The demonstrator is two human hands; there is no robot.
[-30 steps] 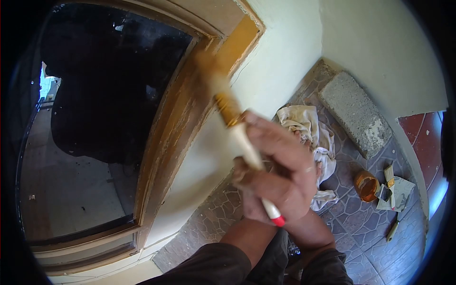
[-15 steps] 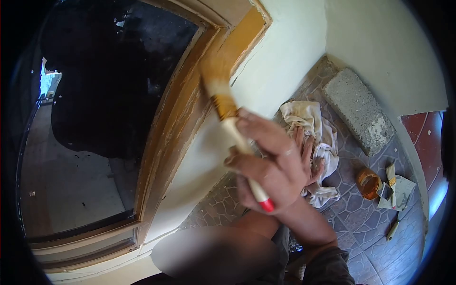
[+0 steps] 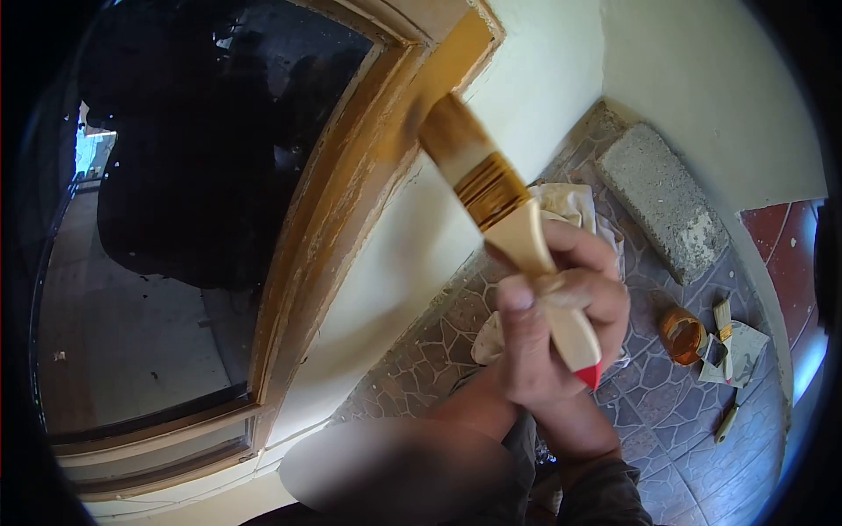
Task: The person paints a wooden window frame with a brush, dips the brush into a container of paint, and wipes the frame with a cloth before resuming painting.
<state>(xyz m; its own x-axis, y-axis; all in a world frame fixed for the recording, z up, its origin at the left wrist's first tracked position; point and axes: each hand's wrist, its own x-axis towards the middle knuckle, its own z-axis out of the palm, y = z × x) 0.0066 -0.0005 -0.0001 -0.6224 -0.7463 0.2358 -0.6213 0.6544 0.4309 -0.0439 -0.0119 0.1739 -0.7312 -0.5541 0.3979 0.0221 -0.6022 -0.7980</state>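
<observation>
My right hand [image 3: 561, 324] is closed round the pale wooden handle of a wide paintbrush [image 3: 509, 210] with a red handle end. Brown stain wets its bristles and band. The bristle tip points up and left, overlapping the outer edge of a brown wooden window frame [image 3: 351, 175], with a dark shadow beside it on the wood. My left forearm [image 3: 469, 408] reaches up from below, and its hand is hidden behind my right hand. A whitish cloth [image 3: 568, 200] on the floor shows partly around my right hand.
Dark glass [image 3: 193, 175] fills the frame, and a cream wall [image 3: 535, 70] adjoins it. On the stone-patterned floor [image 3: 658, 473] are a concrete block [image 3: 662, 202], a jar of amber liquid [image 3: 681, 335], a smaller brush [image 3: 723, 329] on a light sheet [image 3: 747, 346] and a green-handled tool [image 3: 726, 425].
My right hand has moved right and turned, swinging the brush from upright on the frame to a leftward tilt at its edge. My left hand, on the cloth before, is now covered.
</observation>
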